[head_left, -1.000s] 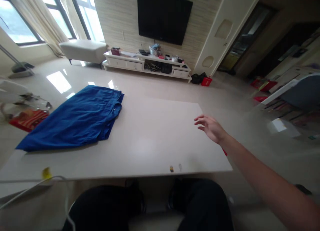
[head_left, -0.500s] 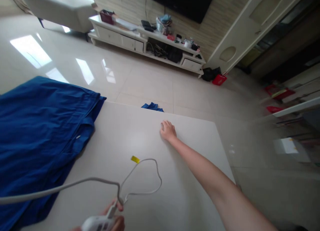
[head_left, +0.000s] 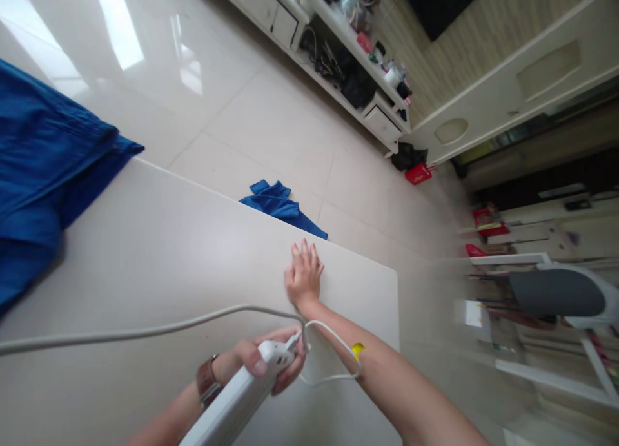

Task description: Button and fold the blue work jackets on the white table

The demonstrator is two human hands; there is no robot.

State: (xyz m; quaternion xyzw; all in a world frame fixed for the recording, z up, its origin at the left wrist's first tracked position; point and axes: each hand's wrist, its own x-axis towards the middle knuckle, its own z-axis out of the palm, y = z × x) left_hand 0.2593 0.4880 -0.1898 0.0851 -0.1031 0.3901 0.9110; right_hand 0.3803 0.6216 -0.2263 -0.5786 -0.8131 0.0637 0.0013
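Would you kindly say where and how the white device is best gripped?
Probably best around the body of the white device, from its left, across its width: it is slim enough for the left hand to wrap, and the plug sticks out of the far end.

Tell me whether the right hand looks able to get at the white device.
Likely yes: the right hand seems empty, spread over the table, and the white device is close, in the left hand; only the cable appears between.
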